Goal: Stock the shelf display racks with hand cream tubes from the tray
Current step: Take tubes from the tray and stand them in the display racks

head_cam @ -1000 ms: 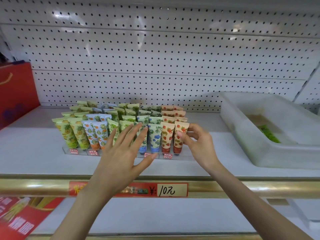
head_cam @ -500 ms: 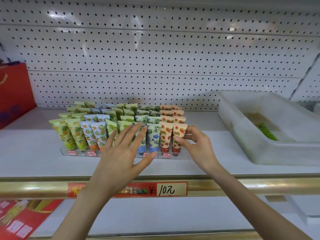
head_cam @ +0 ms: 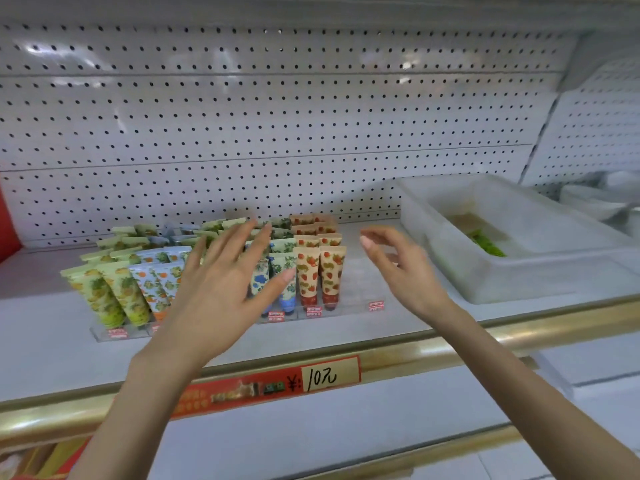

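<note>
A clear display rack [head_cam: 356, 311] on the white shelf holds rows of upright hand cream tubes: green-yellow ones [head_cam: 104, 292] at left, orange-print, blue-print, and strawberry ones [head_cam: 320, 271] at right. My left hand [head_cam: 221, 289] hovers spread and empty in front of the middle rows, hiding some tubes. My right hand [head_cam: 405, 268] is off to the right of the strawberry tubes, fingers loosely curved, holding nothing. The translucent white tray [head_cam: 460, 271] at right has a green tube [head_cam: 485, 242] lying in it.
A pegboard back wall [head_cam: 277, 133] rises behind the shelf. A gold rail [head_cam: 519, 327] with a red "10" price tag [head_cam: 270, 386] runs along the shelf's front edge. A red item [head_cam: 7, 230] stands at the far left. Another white container [head_cam: 602, 199] sits behind the tray.
My right hand has let go of the front strawberry tube and drawn away to the right. The view has shifted right; my left hand stays spread before the rack.
</note>
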The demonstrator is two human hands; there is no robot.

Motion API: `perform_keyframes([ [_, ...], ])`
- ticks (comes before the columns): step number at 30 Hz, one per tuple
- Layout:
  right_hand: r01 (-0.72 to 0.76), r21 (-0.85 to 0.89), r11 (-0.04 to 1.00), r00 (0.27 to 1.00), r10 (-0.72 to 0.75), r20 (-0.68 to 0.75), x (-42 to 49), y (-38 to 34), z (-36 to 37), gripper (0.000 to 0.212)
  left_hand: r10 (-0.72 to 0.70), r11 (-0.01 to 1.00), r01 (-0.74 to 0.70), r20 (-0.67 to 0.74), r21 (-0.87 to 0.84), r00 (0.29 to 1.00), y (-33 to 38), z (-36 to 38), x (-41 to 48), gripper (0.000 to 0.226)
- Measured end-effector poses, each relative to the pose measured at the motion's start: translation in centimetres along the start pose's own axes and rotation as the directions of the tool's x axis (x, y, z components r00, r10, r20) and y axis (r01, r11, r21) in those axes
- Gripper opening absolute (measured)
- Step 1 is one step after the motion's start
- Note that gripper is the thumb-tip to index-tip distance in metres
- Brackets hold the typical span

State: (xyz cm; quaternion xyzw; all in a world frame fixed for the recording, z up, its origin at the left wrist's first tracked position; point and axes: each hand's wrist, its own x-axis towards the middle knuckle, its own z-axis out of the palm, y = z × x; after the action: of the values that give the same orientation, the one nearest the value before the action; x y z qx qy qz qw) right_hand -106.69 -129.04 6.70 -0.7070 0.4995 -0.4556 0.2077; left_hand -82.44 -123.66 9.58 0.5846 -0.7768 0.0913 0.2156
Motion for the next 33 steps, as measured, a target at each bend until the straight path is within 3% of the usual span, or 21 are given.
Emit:
perform_keyframes([
  [2, 0.092, -0.265, 0.96, 0.996, -0.083, 0.046, 0.1, -0.4, -1.5, 0.059, 0.01, 1.0, -0.01, 0.01, 0.012, 1.0, 0.2, -0.5, 0.9, 0.087],
  [5, 0.208, -0.617, 0.759, 0.978, -0.15, 0.145, 0.2, -0.7, -3.7, 0.075, 0.028, 0.999, -0.029, 0.034, 0.041, 0.999, 0.9, -0.9, 2.4, 0.088],
  [7, 0.22, -0.735, 0.641, 0.975, -0.114, 0.192, 0.2, -0.7, -5.0, 0.083, 0.047, 0.998, -0.048, 0.038, 0.041, 0.998, 1.9, -0.9, 3.3, 0.088],
  [11, 0.219, -0.832, 0.51, 0.976, -0.102, 0.194, 0.4, 0.4, -7.5, 0.087, 0.095, 0.995, -0.095, 0.062, 0.001, 0.994, 4.7, -1.1, 4.9, 0.088],
  [21, 0.119, -0.868, 0.482, 0.991, -0.004, 0.133, 2.9, 6.7, -17.1, 0.099, 0.189, 0.982, -0.19, 0.118, 0.0, 0.975, 14.1, 2.5, 11.5, 0.093],
  [28, 0.128, -0.866, 0.484, 0.973, 0.108, 0.204, 6.0, 11.6, -22.4, 0.108, 0.118, 0.992, -0.126, 0.203, 0.028, 0.972, 18.8, 7.2, 14.7, 0.101],
  [31, 0.147, -0.841, 0.52, 0.948, 0.168, 0.269, 7.2, 13.0, -23.3, 0.074, 0.087, 0.995, -0.098, 0.247, 0.034, 0.965, 20.2, 8.8, 15.4, 0.103],
  [33, 0.133, -0.798, 0.588, 0.903, 0.26, 0.342, 8.3, 13.6, -23.5, 0.065, 0.068, 0.997, -0.078, 0.263, 0.028, 0.962, 21.0, 9.7, 15.7, 0.103],
])
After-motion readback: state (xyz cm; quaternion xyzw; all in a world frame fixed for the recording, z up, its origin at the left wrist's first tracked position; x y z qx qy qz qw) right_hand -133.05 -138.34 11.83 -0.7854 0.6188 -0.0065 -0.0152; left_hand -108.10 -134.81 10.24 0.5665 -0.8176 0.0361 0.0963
